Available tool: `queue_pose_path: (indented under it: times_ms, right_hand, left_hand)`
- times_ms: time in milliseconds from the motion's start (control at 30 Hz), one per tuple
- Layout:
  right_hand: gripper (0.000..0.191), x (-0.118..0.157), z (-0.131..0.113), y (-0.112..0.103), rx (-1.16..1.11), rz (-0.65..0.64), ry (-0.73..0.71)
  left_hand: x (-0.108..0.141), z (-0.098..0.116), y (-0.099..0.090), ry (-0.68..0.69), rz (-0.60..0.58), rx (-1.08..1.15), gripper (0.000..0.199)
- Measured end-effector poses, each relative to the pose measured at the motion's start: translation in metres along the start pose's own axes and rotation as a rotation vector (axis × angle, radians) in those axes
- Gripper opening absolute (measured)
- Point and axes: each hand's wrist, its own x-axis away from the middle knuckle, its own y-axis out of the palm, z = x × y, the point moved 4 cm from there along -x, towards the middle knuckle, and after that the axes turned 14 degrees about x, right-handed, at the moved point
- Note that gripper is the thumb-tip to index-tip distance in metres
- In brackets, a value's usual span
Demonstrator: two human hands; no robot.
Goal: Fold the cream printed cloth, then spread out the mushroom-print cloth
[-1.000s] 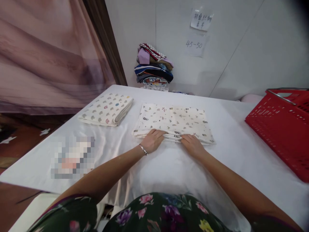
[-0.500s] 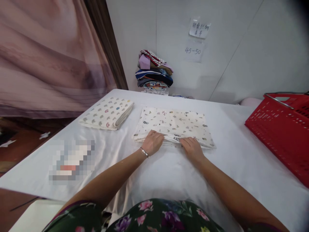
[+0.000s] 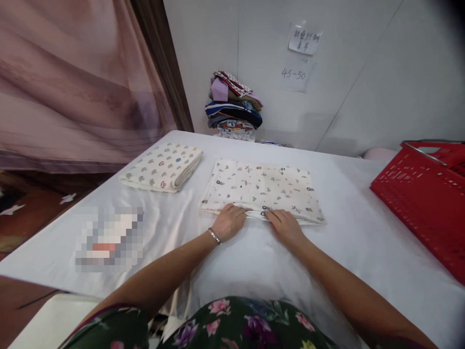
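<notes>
A white cloth (image 3: 267, 186) with small grey, green and black prints lies folded into a rectangle on the white-covered table (image 3: 348, 271). My left hand (image 3: 229, 222), with a silver bracelet at the wrist, is closed over the near edge, left of its middle. A short way to the right, my right hand (image 3: 285, 227) grips the same edge, fingers on top and thumb hidden. Between the hands the edge shows several stacked layers. To the left rests another folded cloth (image 3: 163, 167), cream with grey mushroom-like prints; neither hand touches it.
A red perforated basket (image 3: 417, 194) stands at the table's right side. A pile of folded fabrics (image 3: 234, 106) rises behind the far edge against the wall. At the left lies a pixelated object (image 3: 111, 237). A pink curtain (image 3: 72, 87) hangs beyond the left edge.
Both hands have drawn slightly toward me at the near edge. The cloth's near side, bunched and raised before, now lies flatter. The camera view has shifted slightly.
</notes>
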Motion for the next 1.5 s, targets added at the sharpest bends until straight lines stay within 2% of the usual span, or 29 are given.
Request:
queue_pose_path:
  times_ms: [333,533,667,767,867,1033,1200,1500]
  right_hand:
    - [0.028,-0.021,-0.014,0.006,0.020,0.073,0.057]
    - [0.020,-0.036,-0.025,0.010,-0.023,0.115,0.036]
    - [0.016,-0.038,-0.022,0.009,-0.110,0.209,0.032]
    - [0.015,-0.035,-0.022,0.007,-0.132,0.287,0.024]
    - [0.014,-0.034,-0.025,0.006,-0.141,0.308,-0.002]
    - [0.016,-0.033,-0.032,0.008,-0.128,0.289,-0.043]
    - [0.024,-0.032,-0.040,0.014,-0.019,0.182,-0.034]
    - [0.027,-0.057,-0.060,0.021,0.086,0.010,-0.007]
  left_hand:
    - [-0.007,-0.001,-0.007,-0.127,0.155,0.085,0.019]
    - [-0.006,0.000,0.002,-0.128,0.113,0.061,0.016]
    - [-0.001,-0.005,0.006,-0.120,0.056,-0.027,0.016]
    - [0.003,-0.009,0.007,-0.168,0.026,-0.125,0.017]
    - [0.005,-0.013,0.005,-0.216,0.029,-0.190,0.018]
    - [0.014,-0.020,-0.003,-0.275,0.067,-0.233,0.017]
    - [0.026,-0.023,-0.013,-0.228,0.100,-0.226,0.022]
    - [0.024,-0.021,-0.016,-0.251,0.068,-0.173,0.017]
